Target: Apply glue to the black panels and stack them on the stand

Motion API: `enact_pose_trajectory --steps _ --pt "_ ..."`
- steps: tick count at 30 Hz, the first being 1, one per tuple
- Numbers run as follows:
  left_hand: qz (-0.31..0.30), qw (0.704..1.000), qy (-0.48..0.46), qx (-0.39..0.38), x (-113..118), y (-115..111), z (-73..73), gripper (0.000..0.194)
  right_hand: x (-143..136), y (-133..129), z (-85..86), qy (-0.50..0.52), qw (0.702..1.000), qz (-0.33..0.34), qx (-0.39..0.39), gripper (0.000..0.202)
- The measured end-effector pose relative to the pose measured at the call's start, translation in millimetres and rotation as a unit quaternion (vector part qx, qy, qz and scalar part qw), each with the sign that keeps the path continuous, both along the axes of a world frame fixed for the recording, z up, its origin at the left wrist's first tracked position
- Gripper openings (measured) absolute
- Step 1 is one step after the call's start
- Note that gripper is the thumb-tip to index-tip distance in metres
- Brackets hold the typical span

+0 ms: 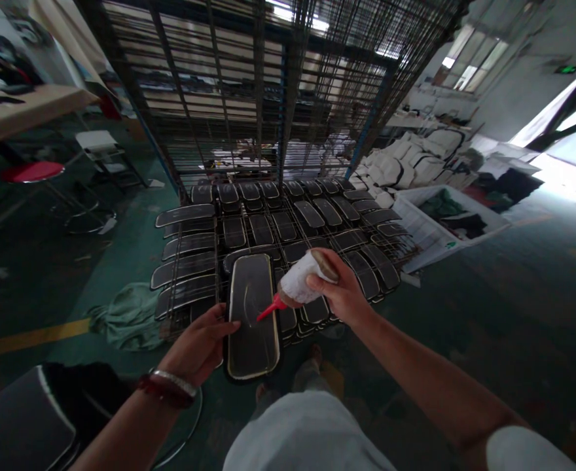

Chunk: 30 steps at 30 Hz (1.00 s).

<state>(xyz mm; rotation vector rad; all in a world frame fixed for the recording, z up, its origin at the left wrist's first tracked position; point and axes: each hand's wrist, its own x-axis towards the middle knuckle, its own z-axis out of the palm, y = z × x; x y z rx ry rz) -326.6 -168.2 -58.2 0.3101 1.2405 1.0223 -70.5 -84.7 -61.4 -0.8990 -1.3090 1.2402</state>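
My left hand grips the left edge of a long black panel with rounded corners and a pale line running round its border. In my right hand is a squeeze bottle wrapped in white, tilted down to the left. Its red nozzle points at the middle of the panel's face, its tip at or very near the surface. A thin, shiny curved streak shows on the panel beside the tip. Behind the panel, many similar black panels lie in rows on a wire rack.
The tall wire rack rises directly ahead. To its right are a white bin with dark cloth and a heap of white pieces. On the left are a red stool, a green cloth on the floor and a stack of dark panels.
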Motion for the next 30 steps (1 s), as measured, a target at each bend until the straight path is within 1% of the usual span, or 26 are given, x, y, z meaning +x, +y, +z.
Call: enact_pose_trajectory --steps 2,4,6,7,8,9,11,12,13,14,15,17,20,23,27,30 --pt "-0.008 1.000 0.005 0.000 0.3 2.1 -0.2 0.033 6.8 8.2 10.9 -0.003 0.999 -0.024 0.030 0.056" --pt "-0.015 1.000 0.016 0.005 1.8 4.6 -0.5 0.032 10.6 13.6 17.7 -0.012 0.997 -0.039 0.062 0.059" --pt "-0.019 0.999 0.024 0.007 4.1 7.3 -1.3 0.032 11.5 14.7 17.8 -0.025 0.996 -0.030 0.079 0.061" --pt "-0.018 0.999 0.027 0.005 5.4 8.8 -2.0 0.032 11.1 14.2 15.6 -0.023 0.997 -0.017 0.075 0.060" --pt "-0.016 1.000 0.027 0.001 6.6 10.3 -2.8 0.032 10.4 13.7 12.3 -0.013 0.999 0.002 0.053 0.057" --pt "-0.012 1.000 0.025 -0.003 7.5 12.0 -3.7 0.031 9.7 13.5 8.4 0.005 1.000 0.025 0.009 0.053" --pt "-0.002 1.000 0.019 -0.007 8.5 15.6 -5.4 0.030 9.1 15.2 1.6 0.055 0.990 0.061 -0.118 0.047" --pt "0.002 1.000 0.016 -0.009 8.5 17.5 -6.2 0.030 9.7 17.0 -0.4 0.081 0.979 0.064 -0.178 0.048" --pt "0.005 1.000 0.013 -0.009 8.4 19.4 -6.8 0.030 11.1 19.2 -1.0 0.103 0.968 0.054 -0.221 0.049" --pt "0.007 1.000 0.011 -0.009 8.1 21.2 -7.2 0.031 13.2 21.3 -0.2 0.120 0.963 0.034 -0.240 0.050" --pt "0.007 1.000 0.009 -0.009 7.8 22.9 -7.3 0.031 16.0 22.9 1.9 0.132 0.962 0.011 -0.237 0.050" --pt "0.005 1.000 0.006 -0.008 7.5 25.6 -7.0 0.031 22.5 23.0 8.7 0.136 0.970 -0.015 -0.202 0.047" --pt "0.004 1.000 0.009 -0.005 7.9 28.5 -6.3 0.030 31.2 16.1 20.2 0.107 0.985 -0.008 -0.138 0.041" --pt "0.003 1.000 0.009 -0.001 7.8 31.0 -6.9 0.030 37.5 7.6 27.6 0.073 0.994 -0.006 -0.081 0.039" --pt "0.003 1.000 0.015 -0.009 5.3 34.5 -8.3 0.029 46.3 -0.7 29.2 0.016 0.999 0.005 -0.048 0.043" --pt "0.011 1.000 0.020 -0.005 2.9 36.7 -9.0 0.030 47.8 -8.4 23.6 0.010 0.997 0.024 -0.068 0.051"
